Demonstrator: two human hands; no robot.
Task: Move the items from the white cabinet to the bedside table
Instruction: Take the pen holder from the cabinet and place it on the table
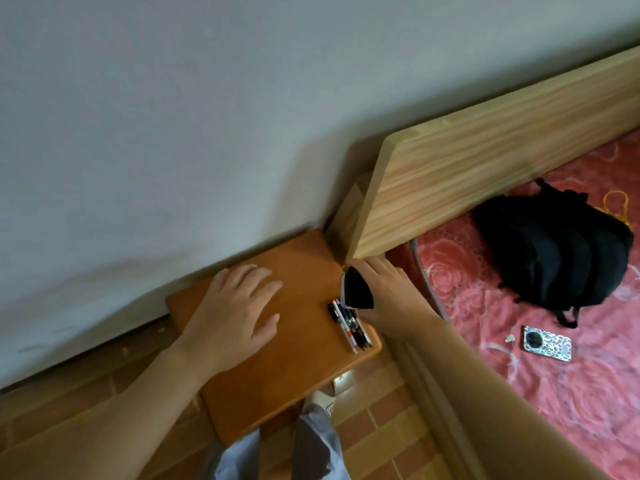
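Orange-brown and bare at its middle, the bedside table sits between wall and bed. At its bed-side edge, the right hand grips a dark, white-rimmed object held on edge just above a bundle of pens lying there. The left hand rests flat, fingers spread, on the tabletop. Set down so near the rim, the object could tip off toward the bed frame, or knock the pens off the edge.
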